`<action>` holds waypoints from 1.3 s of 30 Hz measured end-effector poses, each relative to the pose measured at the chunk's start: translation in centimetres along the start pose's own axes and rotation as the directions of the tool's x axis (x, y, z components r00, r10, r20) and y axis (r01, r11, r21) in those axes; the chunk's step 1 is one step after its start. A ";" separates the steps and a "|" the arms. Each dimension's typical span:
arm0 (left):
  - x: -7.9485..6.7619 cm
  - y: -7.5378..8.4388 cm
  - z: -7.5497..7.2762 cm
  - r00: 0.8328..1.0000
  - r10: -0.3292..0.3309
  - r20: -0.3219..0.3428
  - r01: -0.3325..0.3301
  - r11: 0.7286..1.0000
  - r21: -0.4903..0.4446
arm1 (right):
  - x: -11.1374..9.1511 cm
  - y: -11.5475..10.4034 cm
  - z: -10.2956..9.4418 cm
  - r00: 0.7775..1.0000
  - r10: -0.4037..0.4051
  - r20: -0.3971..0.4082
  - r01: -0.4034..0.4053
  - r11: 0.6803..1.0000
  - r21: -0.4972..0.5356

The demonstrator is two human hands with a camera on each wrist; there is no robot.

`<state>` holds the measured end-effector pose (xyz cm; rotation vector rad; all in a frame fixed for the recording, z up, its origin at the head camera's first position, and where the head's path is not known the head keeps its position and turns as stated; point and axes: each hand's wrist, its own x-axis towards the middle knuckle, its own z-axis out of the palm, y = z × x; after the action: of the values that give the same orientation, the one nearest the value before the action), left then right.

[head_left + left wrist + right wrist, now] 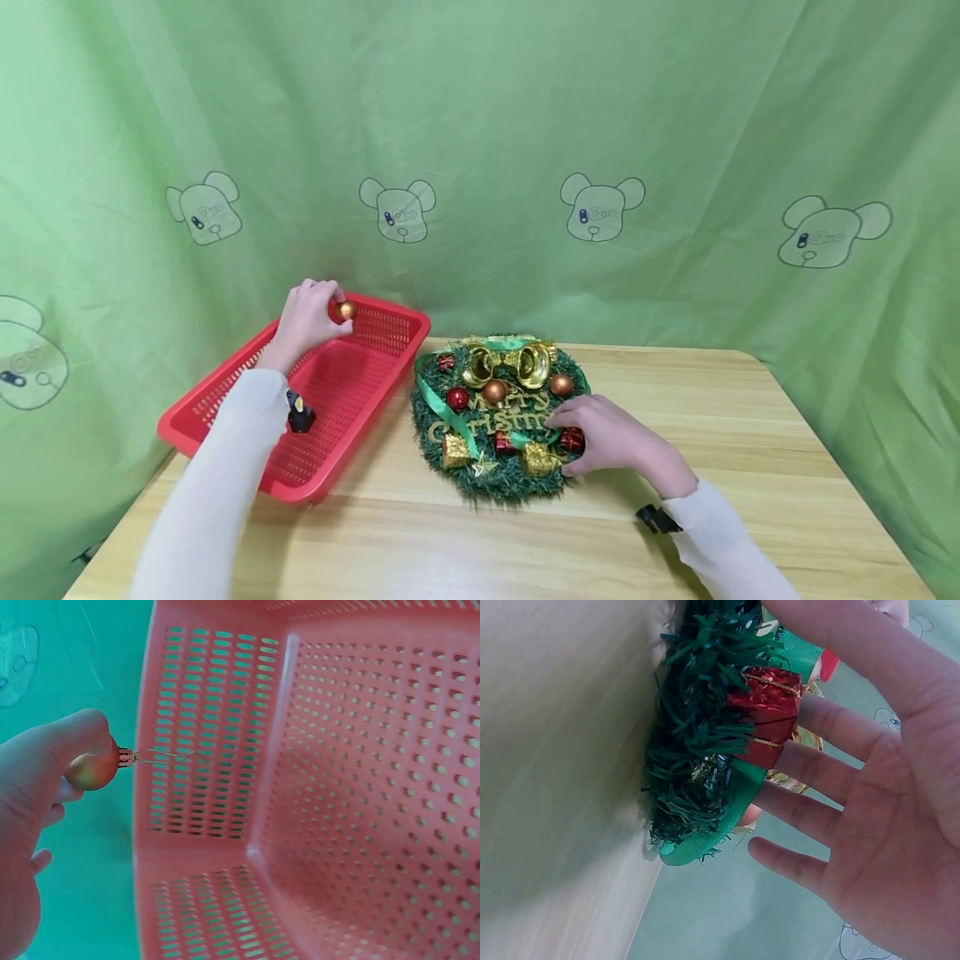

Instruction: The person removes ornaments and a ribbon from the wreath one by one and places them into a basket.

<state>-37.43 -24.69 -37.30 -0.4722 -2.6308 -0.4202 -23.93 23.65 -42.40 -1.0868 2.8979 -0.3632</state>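
Note:
Between thumb and fingers my left hand (306, 315) pinches a copper-gold Christmas ball (347, 311) above the far end of the red plastic basket (345, 367). From the ball's cap a thin wire loop (169, 756) sticks out toward the basket wall in the left wrist view. My right hand (611, 433) is at the right edge of a green tinsel wreath (487, 490), fingers extended beside a small red gift box (769, 720). A green ribbon (742, 795) runs under that box. The wreath carries gold bells (534, 364), several balls and gold "Merry Christmas" lettering (487, 425).
The wooden table (675, 379) carries the wreath in the middle and the basket at the left, its far end near the green curtain (495, 275). The curtain, printed with bear heads, hangs behind and along both sides.

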 end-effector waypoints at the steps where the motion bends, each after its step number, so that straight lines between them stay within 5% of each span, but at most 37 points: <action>1: -0.1 -0.2 0.3 1.000 -0.007 -0.001 0.007 1.000 -0.001 | 0.0 0.0 0.0 1.000 0.002 0.001 -0.002 1.000 -0.002; 16: -2.1 -2.3 2.9 0.992 -0.117 0.047 0.117 0.993 0.000 | -0.1 -0.3 -0.2 1.000 0.020 0.011 -0.020 1.000 0.004; 39: -3.1 -3.4 4.6 0.987 -0.101 0.125 0.083 0.987 0.137 | -0.1 -0.2 -0.1 0.999 0.038 0.006 -0.038 0.999 0.013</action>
<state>-37.75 -26.91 -43.39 -0.3471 -2.7946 -0.2496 -23.73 23.56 -42.27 -1.0278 2.9021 -0.3758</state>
